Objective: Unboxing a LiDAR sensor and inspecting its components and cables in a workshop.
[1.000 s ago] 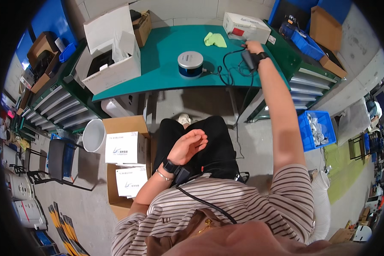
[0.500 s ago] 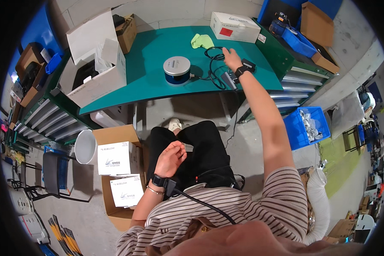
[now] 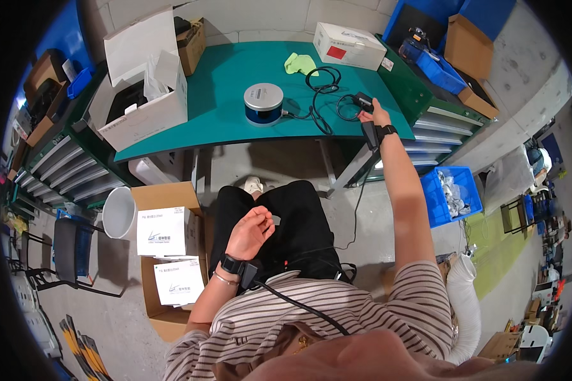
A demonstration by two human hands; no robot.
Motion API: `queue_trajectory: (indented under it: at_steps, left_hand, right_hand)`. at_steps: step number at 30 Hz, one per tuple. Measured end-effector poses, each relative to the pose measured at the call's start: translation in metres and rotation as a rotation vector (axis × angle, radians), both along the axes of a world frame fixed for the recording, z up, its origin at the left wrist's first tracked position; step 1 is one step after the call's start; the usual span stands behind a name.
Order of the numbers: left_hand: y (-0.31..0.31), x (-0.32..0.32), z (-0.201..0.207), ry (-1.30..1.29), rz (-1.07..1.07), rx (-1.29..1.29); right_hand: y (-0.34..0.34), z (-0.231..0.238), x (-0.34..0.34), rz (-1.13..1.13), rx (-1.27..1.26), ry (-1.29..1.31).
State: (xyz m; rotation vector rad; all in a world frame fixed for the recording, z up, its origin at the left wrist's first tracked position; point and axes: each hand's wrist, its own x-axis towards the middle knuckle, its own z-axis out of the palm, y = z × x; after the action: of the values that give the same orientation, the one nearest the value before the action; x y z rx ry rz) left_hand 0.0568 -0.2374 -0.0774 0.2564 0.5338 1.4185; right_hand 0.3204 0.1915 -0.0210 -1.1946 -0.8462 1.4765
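My right hand (image 3: 376,115) is at the right front edge of the green table, its fingers closed on a small black box (image 3: 363,100) joined to a black cable (image 3: 324,79). The cable lies in loops on the table and runs to a round device (image 3: 263,103) with a silver top and a dark blue glossy side. Over my lap rests my left hand (image 3: 250,233), palm up, fingers loosely bent and nothing visible in it. Each wrist wears a black band with a dark block attached.
A light green cloth (image 3: 299,63) and a closed white box (image 3: 349,46) lie toward the back of the table (image 3: 225,70). An open white box (image 3: 143,117) stands at its left end. A carton (image 3: 165,190) with white boxes, a white bucket (image 3: 119,213) and a blue bin (image 3: 435,197) stand lower down.
My right hand has moved right and nearer from the cable loops and now grips the black box, which has shifted nearer the table's right edge. My left hand stays over my lap.
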Motion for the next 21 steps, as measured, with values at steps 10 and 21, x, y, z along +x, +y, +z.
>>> queue_trajectory:
  at_steps: [10, 21]
  left_hand:
    - [-0.002, -0.004, -0.005, 0.03, 0.07, -0.035]
    - [-0.009, 0.01, 0.049, 0.33, 0.045, 0.126]
  right_hand:
    - [0.027, -0.007, -0.016, -0.172, -0.006, 0.006]
    - [-0.216, 0.097, -0.017, 0.544, 0.39, -0.125]
